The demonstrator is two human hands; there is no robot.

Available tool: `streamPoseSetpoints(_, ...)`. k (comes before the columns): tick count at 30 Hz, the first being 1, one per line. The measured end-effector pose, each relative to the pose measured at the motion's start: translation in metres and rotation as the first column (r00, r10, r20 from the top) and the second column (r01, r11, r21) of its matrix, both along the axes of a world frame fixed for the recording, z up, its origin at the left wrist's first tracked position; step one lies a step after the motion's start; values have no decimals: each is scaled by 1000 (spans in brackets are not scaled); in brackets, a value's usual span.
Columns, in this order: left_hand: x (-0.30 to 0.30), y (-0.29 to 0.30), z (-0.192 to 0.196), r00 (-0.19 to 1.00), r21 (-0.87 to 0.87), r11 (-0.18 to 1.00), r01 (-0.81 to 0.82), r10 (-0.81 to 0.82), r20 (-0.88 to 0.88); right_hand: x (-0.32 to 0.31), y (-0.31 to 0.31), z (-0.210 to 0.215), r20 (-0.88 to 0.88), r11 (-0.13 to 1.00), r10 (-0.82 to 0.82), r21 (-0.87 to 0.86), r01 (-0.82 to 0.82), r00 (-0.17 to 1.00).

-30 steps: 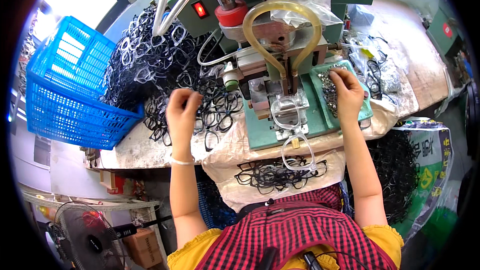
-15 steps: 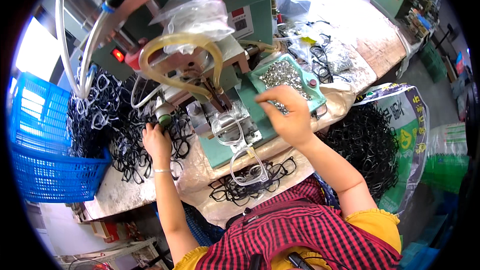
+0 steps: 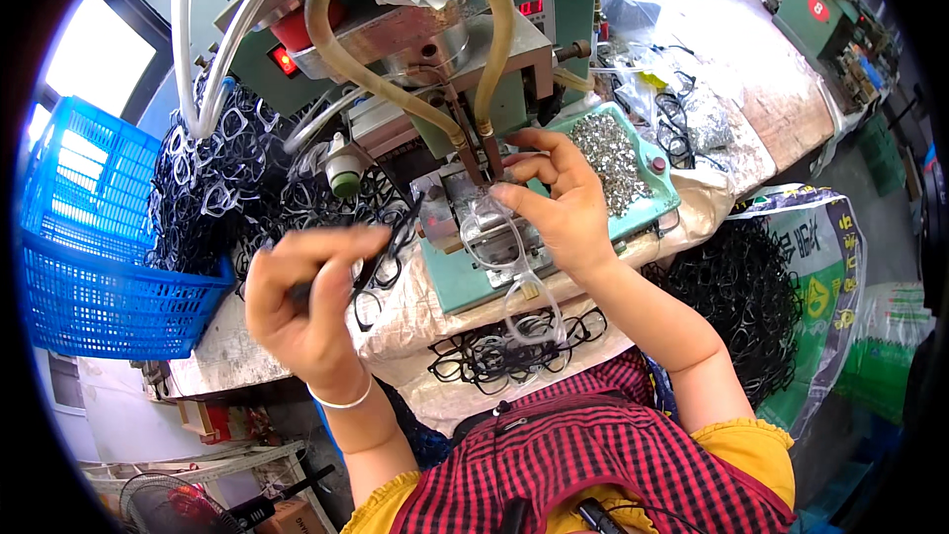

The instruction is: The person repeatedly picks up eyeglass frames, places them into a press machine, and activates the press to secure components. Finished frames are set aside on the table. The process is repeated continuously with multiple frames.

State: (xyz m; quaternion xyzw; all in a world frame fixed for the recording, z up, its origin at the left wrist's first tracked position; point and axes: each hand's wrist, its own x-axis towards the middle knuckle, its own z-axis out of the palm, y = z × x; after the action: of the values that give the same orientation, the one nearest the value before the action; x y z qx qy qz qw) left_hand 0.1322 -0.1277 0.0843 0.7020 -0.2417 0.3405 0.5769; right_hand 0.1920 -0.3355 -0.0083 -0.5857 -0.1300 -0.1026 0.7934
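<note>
- A blue plastic basket (image 3: 94, 237) is seen at the far left, beside a large heap of black spectacle frames (image 3: 213, 188) piled on the bench.
- The left hand (image 3: 301, 311) is raised above the bench edge, its fingers curled and pressed together around a black spectacle frame (image 3: 381, 257) pinched at one rim, the rest hanging free toward the machine.
- The step in hand is judged to be the feeding of the machine: one frame is seated while the next is held ready.
- A clear spectacle frame (image 3: 489, 237) is laid on the green machine bed (image 3: 455, 282), under the nozzle where two yellowish hoses (image 3: 395, 59) meet.
- The right hand (image 3: 559, 203) is held at that nozzle, thumb and forefinger pinched close together; whether a small metal part is gripped cannot be told.
- The next move is judged to call for fine placing at the frame's corner, with fingertips kept out from under the nozzle.
- A green tray of small metal parts (image 3: 613, 163) is set just right of the hand, within easy reach.
- More black and clear frames (image 3: 504, 346) are lying on the cloth at the bench front, where a lowered frame could be snagged.
- A sack of black frames (image 3: 746, 287) is stood at the right.
</note>
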Motion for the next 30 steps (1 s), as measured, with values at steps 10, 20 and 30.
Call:
streamPoseSetpoints(10, -6, -31, -5, 931, 679, 683, -268, 1, 366, -26, -17, 27, 188, 907, -59, -399, 131, 980)
streamPoseSetpoints(20, -8, -61, -15, 900, 868, 495, -45, -358, 251, 34, -112, -77, 451, 296, -321, -788, 541, 833)
streamPoseSetpoints(30, -19, -56, -35, 938, 740, 670, 57, -289, 190, 64, -99, -67, 599, 204, 60, -790, 578, 799)
